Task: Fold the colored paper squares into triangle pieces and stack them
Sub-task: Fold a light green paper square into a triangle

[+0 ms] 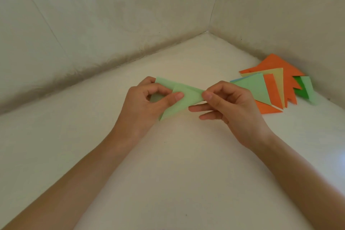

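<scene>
A light green paper piece [188, 97], partly folded into a triangle shape, is held above the white surface between both hands. My left hand [147, 102] grips its left part, thumb on top and fingers curled behind it. My right hand [229, 106] pinches the right tip between thumb and forefinger, with the other fingers stretched out underneath. To the right, by the wall, lies a pile of folded pieces [274, 87]: orange, yellow, light green and a sliver of blue, overlapping one another.
A dark green and light green folded piece [304, 87] lies against the right wall behind the pile. Two pale walls meet in a corner [208, 31] at the back. The white surface [177, 155] spreads out under my forearms.
</scene>
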